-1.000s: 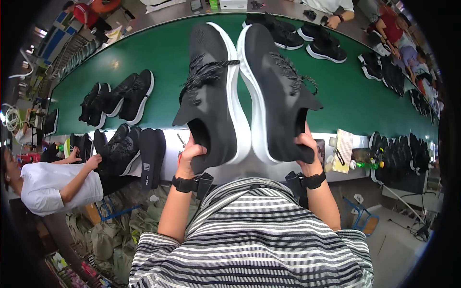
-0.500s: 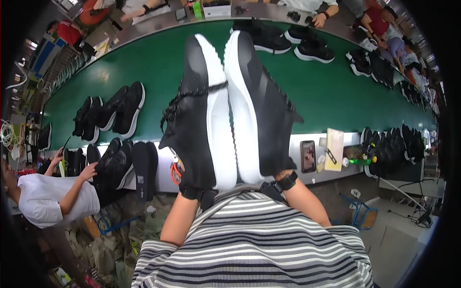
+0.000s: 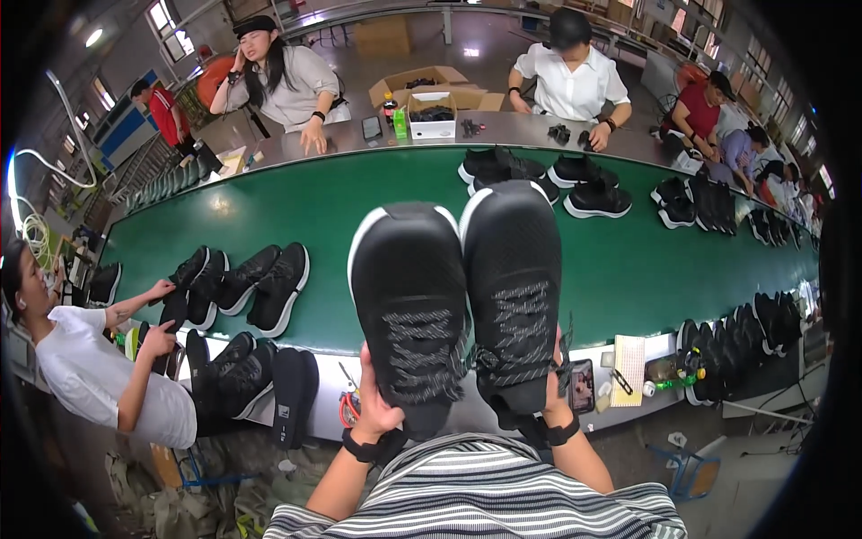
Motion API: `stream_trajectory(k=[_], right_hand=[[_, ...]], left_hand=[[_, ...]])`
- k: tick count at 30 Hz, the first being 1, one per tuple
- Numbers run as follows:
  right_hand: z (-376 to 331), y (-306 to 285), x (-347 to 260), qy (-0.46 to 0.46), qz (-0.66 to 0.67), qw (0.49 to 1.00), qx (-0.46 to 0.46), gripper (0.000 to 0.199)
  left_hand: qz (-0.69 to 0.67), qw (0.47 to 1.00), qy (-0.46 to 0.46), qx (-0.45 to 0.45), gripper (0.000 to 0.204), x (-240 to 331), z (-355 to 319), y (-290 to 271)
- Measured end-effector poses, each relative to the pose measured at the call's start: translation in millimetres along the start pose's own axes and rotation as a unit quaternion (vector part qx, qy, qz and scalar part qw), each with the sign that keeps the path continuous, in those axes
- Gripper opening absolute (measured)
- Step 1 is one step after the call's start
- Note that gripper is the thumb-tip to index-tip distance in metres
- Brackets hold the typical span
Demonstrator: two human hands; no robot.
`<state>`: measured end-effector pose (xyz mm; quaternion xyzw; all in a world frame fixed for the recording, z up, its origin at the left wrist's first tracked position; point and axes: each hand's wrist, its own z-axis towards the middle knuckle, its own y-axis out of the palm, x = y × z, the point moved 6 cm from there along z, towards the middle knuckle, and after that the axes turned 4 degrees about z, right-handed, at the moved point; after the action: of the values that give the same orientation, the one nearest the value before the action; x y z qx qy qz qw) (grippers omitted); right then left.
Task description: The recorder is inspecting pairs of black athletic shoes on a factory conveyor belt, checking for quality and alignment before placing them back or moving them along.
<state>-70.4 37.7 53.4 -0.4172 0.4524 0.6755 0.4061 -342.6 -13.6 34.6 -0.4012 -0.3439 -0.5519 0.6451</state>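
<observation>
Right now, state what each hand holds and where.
Left hand: black white-soled fabric sneaker, by its heel end; right hand: matching black laced sneaker, likewise.

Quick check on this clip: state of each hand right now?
Left hand: closed, holding one black shoe.
Right hand: closed, holding the other black shoe, partly hidden behind it.

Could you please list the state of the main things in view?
Left held shoe: laces threaded, upper toward camera
Right held shoe: laces threaded, upper toward camera
Left hand: gripping left held shoe
Right hand: gripping right held shoe, partly hidden
Phone: face up, screen appears lit
White box: open, dark items inside
Cardboard box: flaps open
</observation>
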Motion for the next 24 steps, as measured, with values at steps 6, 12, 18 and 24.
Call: stream_trajectory(k=[6,12,18,24], right_hand=[[-8.2,-5.3,5.9,-0.170,-0.151,0.973,0.047,0.098],[-14.8,-0.7,0.9,-0.208,-0.145,0.967,0.035,0.097],[-14.0,5.9,-21.2,-0.211,-0.287,0.932,0.070,0.089],[-27.8,10.4,-0.5,-0.184,-0.546,0.812,0.094,0.084]], left_hand=[[-0.180,0.977,-0.103,0.048,0.089,-17.2,4.4,12.4],[-0.192,0.972,-0.116,0.069,0.106,-35.6,-9.4,7.7],[0.198,0.969,0.090,0.118,0.114,37.4,2.6,-0.5],[0.414,0.907,-0.031,0.076,0.077,34.4,-2.3,4.0]])
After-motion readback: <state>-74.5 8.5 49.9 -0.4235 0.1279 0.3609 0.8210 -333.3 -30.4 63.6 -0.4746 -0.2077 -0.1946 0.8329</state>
